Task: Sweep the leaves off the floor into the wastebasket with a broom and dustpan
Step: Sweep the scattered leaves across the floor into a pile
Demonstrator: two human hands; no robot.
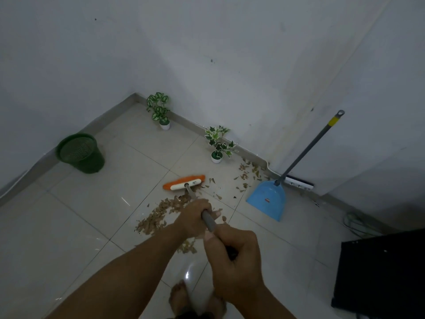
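Note:
Both hands grip the grey handle of a broom whose orange and white head (184,182) rests on the tiled floor. My left hand (195,217) holds the handle lower down, my right hand (234,256) higher up and closer to me. Dry brown leaves (158,215) lie in a heap just behind the broom head, and more leaves (248,173) are scattered near the wall. A blue dustpan (269,199) with a long grey handle leans against the right wall. The green mesh wastebasket (80,153) stands at the left wall.
Two small potted plants (161,111) (218,143) stand along the far wall. A black box (381,272) sits at the right, with cables (356,224) on the floor behind it. My bare feet (181,298) are below the hands.

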